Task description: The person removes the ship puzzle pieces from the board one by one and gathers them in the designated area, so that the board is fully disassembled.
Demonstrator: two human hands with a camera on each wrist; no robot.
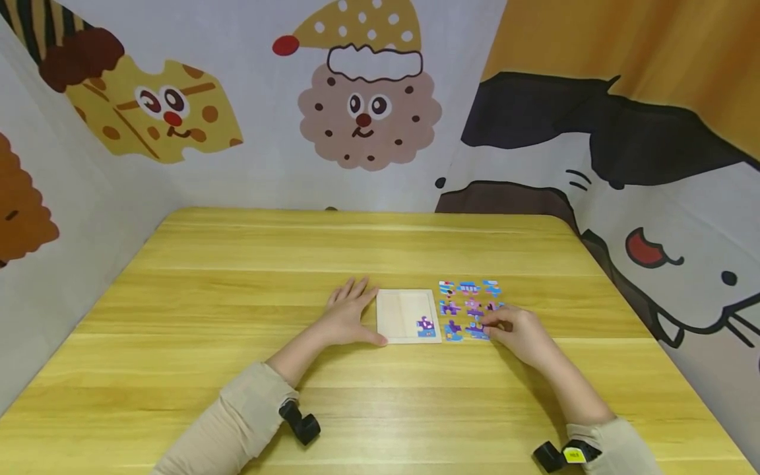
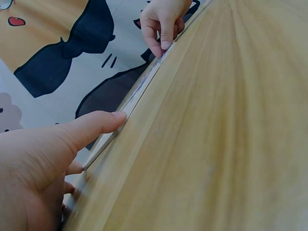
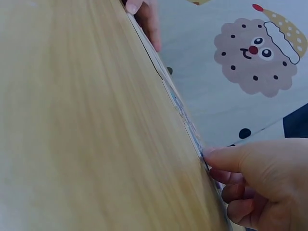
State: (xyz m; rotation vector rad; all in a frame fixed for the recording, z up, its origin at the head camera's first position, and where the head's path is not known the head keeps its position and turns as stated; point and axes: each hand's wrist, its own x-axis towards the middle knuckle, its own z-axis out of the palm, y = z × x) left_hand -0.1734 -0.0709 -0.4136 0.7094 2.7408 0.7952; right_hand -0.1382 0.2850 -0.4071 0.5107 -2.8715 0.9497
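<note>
A shallow wooden puzzle tray (image 1: 398, 315) lies flat on the yellow table, with one purple and blue piece (image 1: 425, 326) seated in its near right corner. My left hand (image 1: 355, 313) lies flat against the tray's left edge, fingers straight and thumb (image 2: 98, 124) along the near rim. Right of the tray, several loose colourful pieces (image 1: 468, 298) lie in rows. My right hand (image 1: 490, 328) has its fingers curled, and its thumb (image 3: 226, 158) and fingertips pinch a piece (image 1: 477, 330) in the nearest row. The left wrist view shows this right hand (image 2: 162, 25) far off along the tray edge (image 2: 137, 98).
The wooden table (image 1: 249, 277) is boxed in by cartoon-printed cloth walls on the left, back and right. Its rounded right edge (image 1: 617, 290) runs close to the loose pieces. Wrist-worn cameras (image 1: 300, 422) sit on both sleeves.
</note>
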